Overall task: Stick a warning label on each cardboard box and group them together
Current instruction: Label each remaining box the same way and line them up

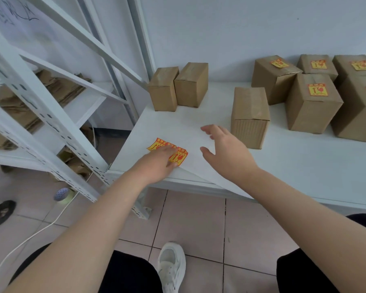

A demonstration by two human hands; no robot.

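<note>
A strip of yellow-and-red warning labels point(180, 156) lies near the front left corner of the white table point(294, 163). My left hand point(159, 163) rests flat on the strip, fingers on the labels. My right hand point(224, 149) hovers open over the table, just left of an unlabelled cardboard box point(250, 117). Two more unlabelled boxes point(163, 89) point(191, 84) stand side by side at the back left. At the back right, several boxes carrying labels are grouped together, among them one point(313, 104) close to the unlabelled box.
A white metal shelf rack point(51, 115) stands left of the table, holding flattened cardboard. A white cable point(40, 229) runs over the tiled floor. My white shoe point(171, 265) is below, and another person's dark shoe point(0, 212) sits at the left edge.
</note>
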